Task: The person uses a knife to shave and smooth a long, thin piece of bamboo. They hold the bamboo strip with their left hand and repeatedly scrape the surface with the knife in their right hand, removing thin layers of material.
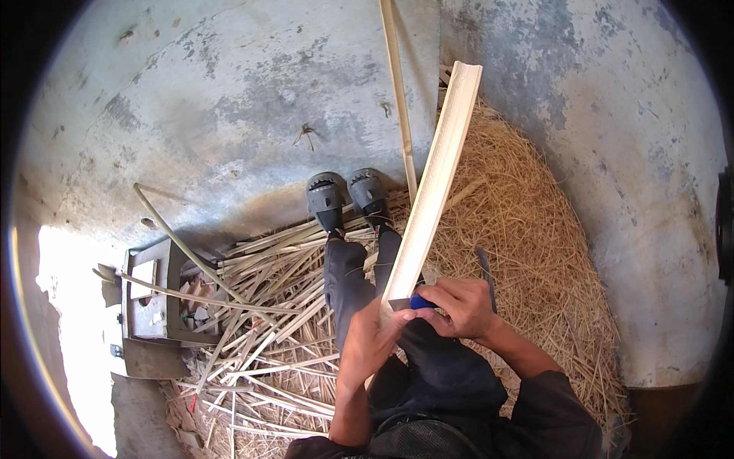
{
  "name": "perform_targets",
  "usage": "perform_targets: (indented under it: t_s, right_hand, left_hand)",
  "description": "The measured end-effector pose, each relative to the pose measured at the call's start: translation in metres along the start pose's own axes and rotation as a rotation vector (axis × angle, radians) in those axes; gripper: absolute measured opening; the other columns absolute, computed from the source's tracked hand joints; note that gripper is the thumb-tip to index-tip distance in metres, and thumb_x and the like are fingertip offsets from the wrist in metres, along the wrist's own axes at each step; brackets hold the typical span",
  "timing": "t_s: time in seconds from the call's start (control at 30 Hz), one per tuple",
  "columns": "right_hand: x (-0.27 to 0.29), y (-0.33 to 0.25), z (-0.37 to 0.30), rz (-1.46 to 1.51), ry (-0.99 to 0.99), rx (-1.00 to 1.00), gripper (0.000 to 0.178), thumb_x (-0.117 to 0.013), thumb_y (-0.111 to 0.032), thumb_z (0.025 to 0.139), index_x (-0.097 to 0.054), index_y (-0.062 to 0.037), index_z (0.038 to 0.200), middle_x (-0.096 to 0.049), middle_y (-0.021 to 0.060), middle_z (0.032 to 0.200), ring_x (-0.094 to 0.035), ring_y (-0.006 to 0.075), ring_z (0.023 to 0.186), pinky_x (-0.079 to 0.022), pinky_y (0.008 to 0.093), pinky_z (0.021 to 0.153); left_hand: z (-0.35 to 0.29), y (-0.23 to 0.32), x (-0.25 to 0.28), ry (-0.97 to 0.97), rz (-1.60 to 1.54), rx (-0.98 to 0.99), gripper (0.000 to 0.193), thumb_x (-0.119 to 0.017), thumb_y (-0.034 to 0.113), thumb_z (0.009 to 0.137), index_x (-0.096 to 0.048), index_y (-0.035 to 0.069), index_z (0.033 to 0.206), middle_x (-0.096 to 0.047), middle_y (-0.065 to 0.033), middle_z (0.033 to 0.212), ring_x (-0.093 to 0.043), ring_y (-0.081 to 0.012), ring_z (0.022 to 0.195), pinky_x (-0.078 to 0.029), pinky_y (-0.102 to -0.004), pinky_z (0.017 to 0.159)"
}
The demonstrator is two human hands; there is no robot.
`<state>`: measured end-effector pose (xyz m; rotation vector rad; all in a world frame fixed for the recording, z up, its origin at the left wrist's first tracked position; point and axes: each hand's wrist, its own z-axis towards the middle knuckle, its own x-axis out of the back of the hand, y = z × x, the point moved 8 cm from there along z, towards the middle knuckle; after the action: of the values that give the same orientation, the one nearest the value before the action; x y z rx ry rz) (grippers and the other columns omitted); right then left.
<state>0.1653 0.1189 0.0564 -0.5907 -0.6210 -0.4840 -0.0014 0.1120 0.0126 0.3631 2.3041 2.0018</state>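
A long pale split bamboo slat (437, 177) runs from my lap up and away toward the wall. My left hand (372, 330) grips its near end from below. Beside it, my right hand (459, 306) is closed on a tool with a blue handle (421, 303), pressed against the slat's near end. The tool's blade is hidden behind the slat and my fingers. My legs in dark trousers stretch forward under the slat, ending in grey sandals (345, 195).
Several thin bamboo strips (267, 321) lie heaped on the floor at my left. A mound of fine shavings (527, 229) covers the floor at my right. A thin bamboo stick (399, 92) leans ahead. A grey metal box (149, 306) sits at far left.
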Motion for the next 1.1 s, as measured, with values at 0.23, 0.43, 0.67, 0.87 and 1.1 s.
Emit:
perform_targets:
  t_s: [0.23, 0.43, 0.67, 0.87, 1.1]
  right_hand:
    - [0.004, 0.006, 0.001, -0.016, 0.022, 0.001, 0.031, -0.08, -0.037, 0.096, -0.076, -0.0067, 0.101, -0.063, 0.0054, 0.072, -0.064, 0.0244, 0.056, -0.05, 0.0358, 0.052]
    - [0.036, 0.053, 0.022, -0.06, 0.118, -0.145, 0.031, -0.082, -0.035, 0.095, -0.076, -0.0057, 0.102, -0.073, 0.0086, 0.082, -0.071, 0.0264, 0.064, -0.054, 0.0366, 0.056]
    - [0.038, 0.089, 0.025, -0.032, 0.172, -0.149, 0.034, -0.077, -0.037, 0.101, -0.077, -0.0027, 0.104, -0.075, 0.0097, 0.083, -0.073, 0.0217, 0.064, -0.055, 0.0344, 0.055]
    - [0.054, 0.164, 0.028, -0.142, 0.212, -0.168, 0.047, -0.066, -0.048, 0.108, -0.078, -0.0028, 0.108, -0.072, 0.0057, 0.077, -0.064, 0.0163, 0.057, -0.046, 0.0309, 0.048]
    - [0.125, 0.256, 0.025, -0.376, 0.11, -0.688, 0.047, -0.063, -0.05, 0.109, -0.078, -0.0062, 0.113, -0.065, 0.0032, 0.069, -0.059, 0.0151, 0.06, -0.045, 0.0388, 0.058]
  left_hand:
    - [-0.007, -0.006, 0.003, 0.003, 0.053, 0.058, 0.036, -0.072, 0.032, 0.108, -0.068, -0.002, 0.116, -0.058, 0.0009, 0.069, -0.054, -0.0068, 0.056, -0.043, -0.0275, 0.05]
    - [-0.033, -0.043, 0.003, -0.019, 0.028, 0.258, 0.037, -0.072, 0.032, 0.107, -0.07, -0.004, 0.112, -0.058, 0.0002, 0.065, -0.056, -0.0082, 0.053, -0.046, -0.0289, 0.049]
    - [-0.05, -0.059, 0.009, -0.031, 0.077, 0.303, 0.038, -0.072, 0.035, 0.107, -0.069, -0.003, 0.103, -0.058, 0.0001, 0.065, -0.055, -0.0076, 0.052, -0.046, -0.0284, 0.048]
    - [-0.077, -0.08, 0.016, -0.104, 0.11, 0.414, 0.037, -0.071, 0.034, 0.108, -0.066, -0.001, 0.095, -0.058, 0.0007, 0.066, -0.055, -0.0078, 0.052, -0.046, -0.0281, 0.048]
    - [-0.101, -0.103, 0.034, -0.143, 0.096, 0.468, 0.041, -0.069, 0.037, 0.109, -0.063, 0.003, 0.087, -0.058, 0.0022, 0.066, -0.054, -0.0071, 0.052, -0.044, -0.0277, 0.046]
